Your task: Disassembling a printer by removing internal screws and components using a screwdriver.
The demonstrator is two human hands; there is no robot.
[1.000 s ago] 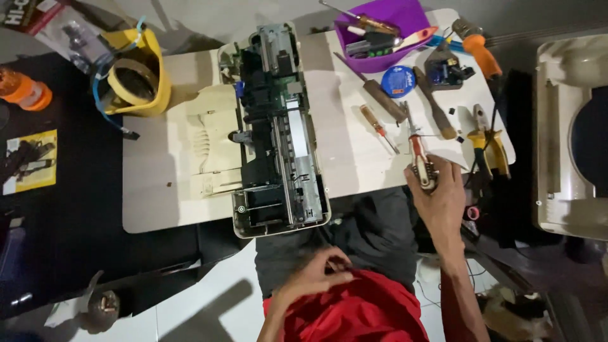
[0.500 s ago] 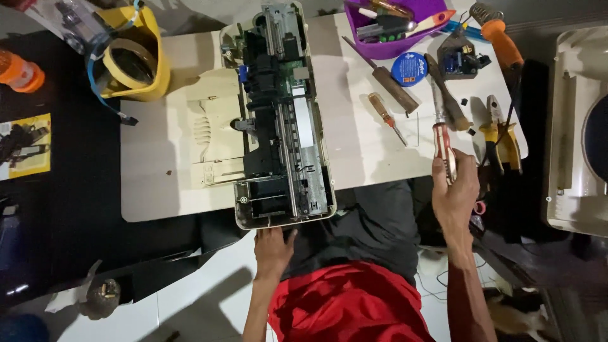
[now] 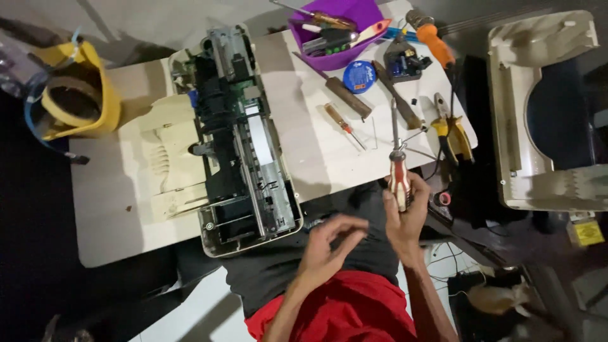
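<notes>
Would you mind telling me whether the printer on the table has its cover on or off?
Off. The printer lies with its black carriage, metal rails and inner frame bare on the white table; a separate beige housing shell sits apart at the right.

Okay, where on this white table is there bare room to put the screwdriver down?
The widest bare patch of the white table is the near left corner, beside the opened cream printer chassis. A narrower strip lies between the printer and the small wooden-handled screwdriver. The far right, around the purple plastic tray and yellow-handled pliers, is crowded.

One head camera — looking straight down, fairly high, over the table
</notes>
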